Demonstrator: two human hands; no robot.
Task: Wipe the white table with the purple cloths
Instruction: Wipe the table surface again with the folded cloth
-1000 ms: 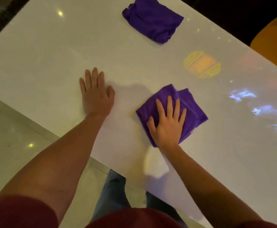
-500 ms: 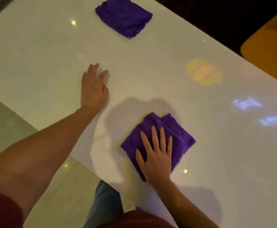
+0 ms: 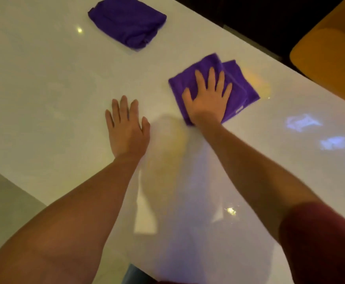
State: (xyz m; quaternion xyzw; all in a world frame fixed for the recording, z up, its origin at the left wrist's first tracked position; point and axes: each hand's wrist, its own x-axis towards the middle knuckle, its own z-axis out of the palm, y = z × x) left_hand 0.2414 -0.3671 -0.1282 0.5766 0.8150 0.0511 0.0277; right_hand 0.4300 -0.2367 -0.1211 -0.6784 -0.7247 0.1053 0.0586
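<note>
Right grip: the right hand lies flat, palm down, fingers spread, pressing on the near cloth; nothing is clasped.
Cloth under the right grip: folded purple, showing past the fingertips and on both sides of the palm, more of it on the outer side; its layered edges are on the far side.
Left grip: the left hand is open and flat, palm down, fingers together, resting on bare tabletop with nothing under it.
Between the grips: the left hand is just beside the right, a little nearer the body, apart from the cloth.
Second cloth: folded purple, well beyond the left hand's fingertips, untouched by either hand.
Tabletop: white, glossy, with light reflections out past the right arm.
Beyond the right grip: a yellow chair past the far edge.
</note>
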